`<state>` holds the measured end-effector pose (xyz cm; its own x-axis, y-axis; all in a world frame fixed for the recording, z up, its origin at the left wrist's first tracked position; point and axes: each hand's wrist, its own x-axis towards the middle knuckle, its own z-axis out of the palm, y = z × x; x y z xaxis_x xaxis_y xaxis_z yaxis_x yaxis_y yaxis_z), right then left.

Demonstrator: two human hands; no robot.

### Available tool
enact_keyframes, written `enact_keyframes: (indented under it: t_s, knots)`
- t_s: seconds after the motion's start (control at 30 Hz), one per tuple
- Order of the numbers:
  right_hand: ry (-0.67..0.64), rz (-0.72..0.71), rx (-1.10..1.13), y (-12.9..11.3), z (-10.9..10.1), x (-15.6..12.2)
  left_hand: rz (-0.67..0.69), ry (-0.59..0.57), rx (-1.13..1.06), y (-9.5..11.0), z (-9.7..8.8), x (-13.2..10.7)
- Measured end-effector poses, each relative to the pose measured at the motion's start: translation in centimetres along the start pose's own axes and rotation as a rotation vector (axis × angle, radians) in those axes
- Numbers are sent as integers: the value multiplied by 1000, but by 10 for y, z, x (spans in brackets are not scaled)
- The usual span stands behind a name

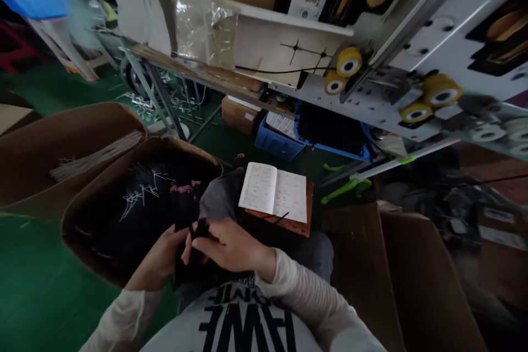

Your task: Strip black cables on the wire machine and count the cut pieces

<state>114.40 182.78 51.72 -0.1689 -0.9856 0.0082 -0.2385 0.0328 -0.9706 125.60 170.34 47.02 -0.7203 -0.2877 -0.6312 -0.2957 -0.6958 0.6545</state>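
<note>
One dark bundle (pixel 202 229) sits above the lap, between the person's two hands. The right hand (pixel 226 245) curls its fingers around it; the left hand (pixel 169 253) is bent beside it, its hold too dark to tell. Just left stands a carton (pixel 160 144) containing white strands (pixel 142 196). An open notebook (pixel 258 190) lies on a reddish-brown board (pixel 303 226), beyond the right hand.

1. Near, the right hand's grip (pixel 225 243) is closed around a dark bundle (pixel 202 229); the left hand's grip (pixel 165 250) is beside it, its hold unclear.
2. Left, a cardboard box (pixel 169 146) contains white strands (pixel 140 198).
3. To the right, an open notebook (pixel 291 193) lies on a reddish-brown board (pixel 307 214).
4. Far, a blue crate (pixel 278 144) stands left of yellow rollers (pixel 350 61).
</note>
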Motion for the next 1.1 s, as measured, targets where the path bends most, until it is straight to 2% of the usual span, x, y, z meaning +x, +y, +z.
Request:
enact_keyframes:
  t_s: [0.17, 0.3, 0.43, 0.5, 0.6, 0.67, 0.83, 0.97, 1.1]
  knots:
    - [224, 29, 34, 8, -15, -16, -96, -14, -44, -15, 6, 6]
    - [355, 68, -39, 24, -14, -19, -152, -76, -8, -22, 17, 3]
    - [483, 9, -56, 45, -9, -19, -200, -177, 44, -35, 21, -1]
    - [504, 24, 8, 54, -7, -17, -169, -183, 48, -41, 20, -1]
    - [488, 150, 161, 65, -2, -13, -152, -164, 64, -49, 17, -1]
    - [470, 200, 289, 71, 1, -9, -142, -196, 89, -51, 16, -1]
    - [526, 70, 602, 78, -3, 0, -94, -274, 117, -56, 17, -1]
    - [509, 49, 581, 78, -11, 3, -81, -244, 77, -62, 17, -1]
    - [559, 34, 530, 78, -11, 6, -84, -223, 67, -66, 13, -2]
